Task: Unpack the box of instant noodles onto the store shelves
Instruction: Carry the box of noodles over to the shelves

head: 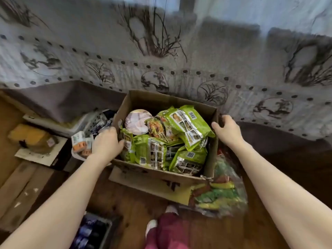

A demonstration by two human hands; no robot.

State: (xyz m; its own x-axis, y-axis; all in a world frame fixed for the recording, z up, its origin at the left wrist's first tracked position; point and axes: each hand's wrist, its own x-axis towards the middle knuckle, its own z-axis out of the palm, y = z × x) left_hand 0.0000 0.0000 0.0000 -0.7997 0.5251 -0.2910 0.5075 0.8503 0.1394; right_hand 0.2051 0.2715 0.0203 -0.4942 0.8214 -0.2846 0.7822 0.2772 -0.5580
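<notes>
The left hand (106, 142) and right hand (227, 129) grip opposite walls of the box (158, 174), likely to carry its packs (186, 123) shelfward.

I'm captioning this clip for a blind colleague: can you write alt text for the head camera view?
A person's left hand and right hand grip opposite side walls of an open cardboard box filled with green noodle packets and one round pale tub. A patterned curtain hangs behind, and a clear bag of colourful packets lies by the box.
</notes>
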